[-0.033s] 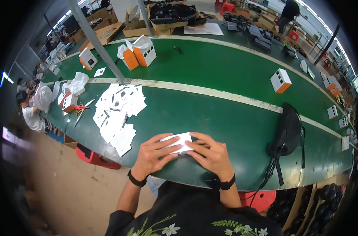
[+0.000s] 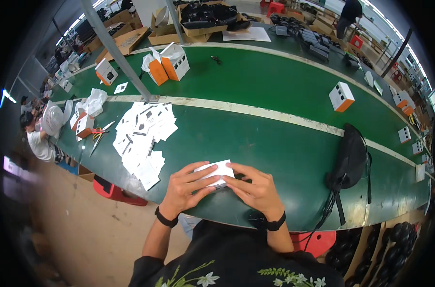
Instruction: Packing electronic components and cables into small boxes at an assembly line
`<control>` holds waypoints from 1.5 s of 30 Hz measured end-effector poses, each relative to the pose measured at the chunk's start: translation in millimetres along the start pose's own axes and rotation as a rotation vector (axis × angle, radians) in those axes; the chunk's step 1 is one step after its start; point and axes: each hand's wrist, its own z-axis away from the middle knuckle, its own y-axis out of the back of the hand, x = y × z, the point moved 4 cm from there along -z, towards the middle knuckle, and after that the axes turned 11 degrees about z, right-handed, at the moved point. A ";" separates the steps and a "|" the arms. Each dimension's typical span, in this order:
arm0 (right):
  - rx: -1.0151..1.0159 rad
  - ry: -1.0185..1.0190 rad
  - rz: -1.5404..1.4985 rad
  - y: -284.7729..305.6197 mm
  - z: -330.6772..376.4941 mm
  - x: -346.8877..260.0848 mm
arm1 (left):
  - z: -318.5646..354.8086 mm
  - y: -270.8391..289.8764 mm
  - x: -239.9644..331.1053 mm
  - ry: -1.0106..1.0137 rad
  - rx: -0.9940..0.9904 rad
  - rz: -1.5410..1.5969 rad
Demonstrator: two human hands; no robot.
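Observation:
A small white box [image 2: 221, 171] is held at the near edge of the green table, its pale top facing up. My left hand [image 2: 185, 185] grips its left side, fingers laid across the top and the thumb low on the near side. From the other side my right hand [image 2: 256, 187] closes on it, with fingertips on the top and right edge. The box's underside and far side are hidden. Left of the hands lies a spread pile of white printed leaflets [image 2: 148, 122].
Scissors [image 2: 99, 136] lie left of the leaflets beside orange-and-white boxes [image 2: 85, 125]. A black pouch [image 2: 347, 160] with cords rests at the right. Beyond the pale divider [image 2: 255, 111], more boxes stand on the green belt [image 2: 275, 76]. A metal post [image 2: 117, 50] rises at the left.
The fingers of my right hand have shifted slightly on the box's top and right edge. My left hand stays in place on the box.

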 end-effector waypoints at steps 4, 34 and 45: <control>-0.053 -0.007 0.003 -0.6 2.8 1.3 | 3.8 0.0 2.6 -0.095 -0.112 -0.164; 0.559 -0.601 0.905 29.0 -208.4 280.4 | -237.3 117.2 -321.7 0.501 0.754 -0.573; -0.108 -0.472 0.834 -182.0 -301.6 413.7 | -216.4 16.8 -212.1 0.185 0.501 0.079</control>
